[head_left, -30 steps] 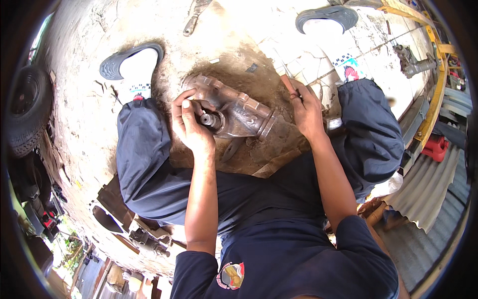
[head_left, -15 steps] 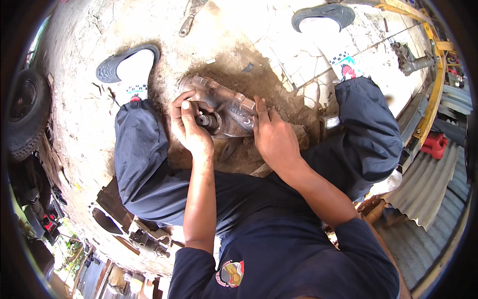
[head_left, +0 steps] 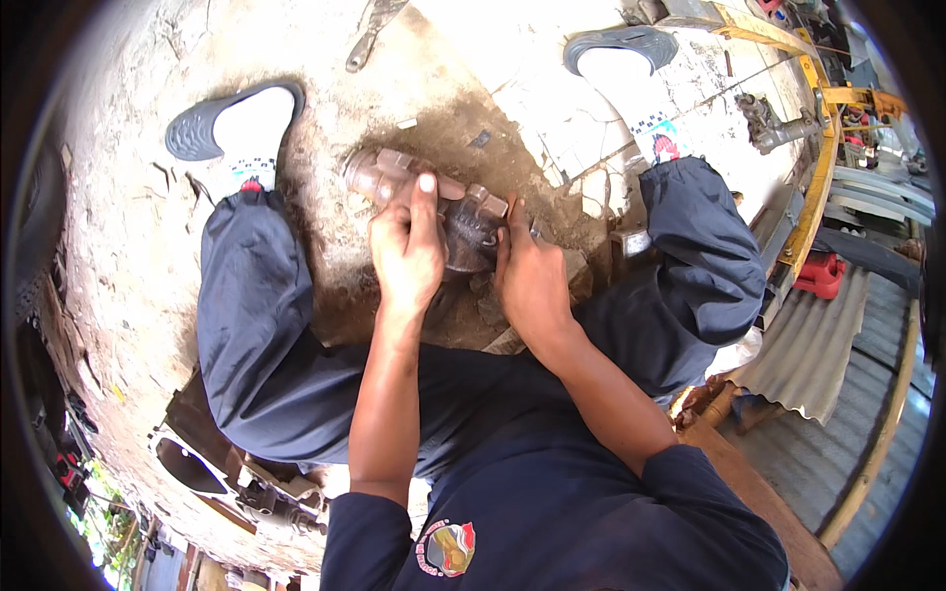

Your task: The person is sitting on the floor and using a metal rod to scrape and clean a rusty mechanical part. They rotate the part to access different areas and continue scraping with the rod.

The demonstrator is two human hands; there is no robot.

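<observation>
A greasy brown metal casting (head_left: 473, 234), like a gear housing with raised blocky lugs, is between my two hands above the dirty floor in front of me. My left hand (head_left: 406, 246) is closed on its left part, with the thumb stretched along the top and the other fingers mostly hidden. At the opposite end my right hand (head_left: 534, 281) grips the casting, index finger along its upper right edge. The underside and the splined shaft are out of sight behind the left hand and the body.
A flat-bladed tool (head_left: 369, 41) lies beyond the casting. To the right are a metal assembly (head_left: 774, 125), a yellow frame (head_left: 826, 187), a red can (head_left: 820, 275) and corrugated sheets (head_left: 803, 345). An open metal housing (head_left: 187, 463) sits at lower left. My legs flank the work.
The casting has turned, and the splined shaft that showed by my left hand is now hidden. My left hand has moved right and up onto the casting; the right still holds its end.
</observation>
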